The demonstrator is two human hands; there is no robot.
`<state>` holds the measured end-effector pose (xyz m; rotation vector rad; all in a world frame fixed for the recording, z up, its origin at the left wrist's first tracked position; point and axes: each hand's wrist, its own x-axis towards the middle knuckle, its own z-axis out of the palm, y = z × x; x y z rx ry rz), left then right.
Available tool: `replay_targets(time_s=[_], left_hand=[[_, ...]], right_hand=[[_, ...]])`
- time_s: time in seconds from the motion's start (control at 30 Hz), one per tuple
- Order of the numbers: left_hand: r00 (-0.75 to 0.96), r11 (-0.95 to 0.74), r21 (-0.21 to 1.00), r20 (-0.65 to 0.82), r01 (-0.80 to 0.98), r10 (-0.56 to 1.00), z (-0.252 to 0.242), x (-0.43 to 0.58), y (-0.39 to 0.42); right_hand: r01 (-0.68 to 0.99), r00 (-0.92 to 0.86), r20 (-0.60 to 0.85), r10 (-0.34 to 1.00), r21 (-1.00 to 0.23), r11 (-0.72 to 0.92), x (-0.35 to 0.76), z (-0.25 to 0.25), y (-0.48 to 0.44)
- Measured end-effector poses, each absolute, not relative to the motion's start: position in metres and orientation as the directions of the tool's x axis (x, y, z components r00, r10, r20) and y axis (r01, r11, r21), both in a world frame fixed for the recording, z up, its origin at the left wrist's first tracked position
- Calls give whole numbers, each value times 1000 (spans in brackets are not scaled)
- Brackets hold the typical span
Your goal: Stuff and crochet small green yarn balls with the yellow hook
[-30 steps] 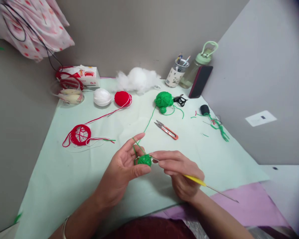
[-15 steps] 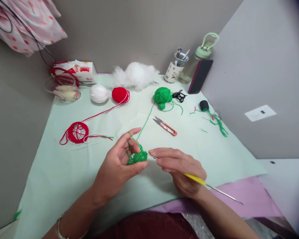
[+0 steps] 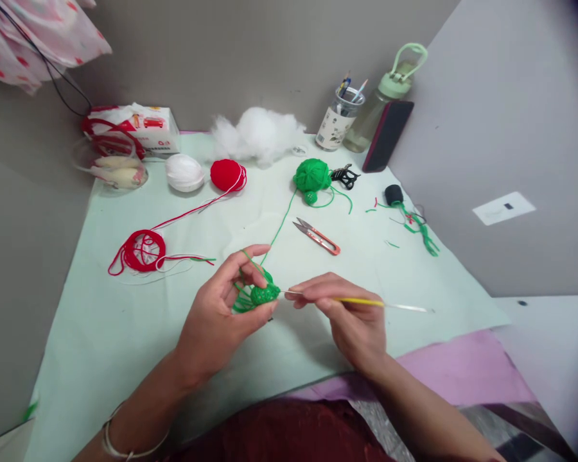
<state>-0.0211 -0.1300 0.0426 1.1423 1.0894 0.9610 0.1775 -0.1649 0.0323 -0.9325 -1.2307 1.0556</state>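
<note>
Both my hands are gripping: my left hand [image 3: 226, 301] pinches a small, rounded green crocheted piece [image 3: 264, 294] between thumb and fingers, and my right hand [image 3: 351, 308] closes around a slim metal crochet hook with a yellow grip [image 3: 359, 301]. Its left tip reaches the piece's right edge; I cannot tell whether it is inside a stitch.

Well to the left of my left hand, on the pale green surface [image 3: 270, 366], lies a coil of red and white yarn [image 3: 145, 250]. Farther off past that hand sit a white yarn ball [image 3: 185, 172] and, to its right, a red yarn ball [image 3: 226, 175]. Beyond my hands lies fluffy white stuffing [image 3: 257, 131]. Right of that, a green yarn ball [image 3: 311, 174] sends a green strand [image 3: 285, 218] to my left hand. Nearer, beyond the gap between my hands, rest orange-handled metal snips [image 3: 325, 242]. Past my right hand, farther right, lies a black cylinder [image 3: 394, 194] beside green yarn scraps [image 3: 429, 245].
</note>
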Motion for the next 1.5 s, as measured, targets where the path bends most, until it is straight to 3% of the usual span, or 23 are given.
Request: replay_targets(time_s=[0.07,0.17,0.33,0.5,1.1,1.5], left_hand=[[171,169,984,-157,-61,973,41,-17,-131],[151,167,979,-149,-116,977,39,-12,-133],[178,228,959,-198,-168,964,38,-10,-135],[190,261,951,-228,-168,955,39,-12,-134],[248,299,921,-237,-251,939,36,-12,-133],[284,343,904,-269,-255,920,41,-17,-131]], right_hand=[[-346,61,68,996,-935,84,169,29,-163],[-595,-34,-172,985,-788,-158,160,25,-160],[-731,-178,-314,933,-593,-339,154,21,-158],[-747,-186,-322,928,-567,-347,156,18,-160],[-586,99,-148,984,-808,-63,154,27,-164],[-447,131,-48,990,-895,16,162,30,-164]])
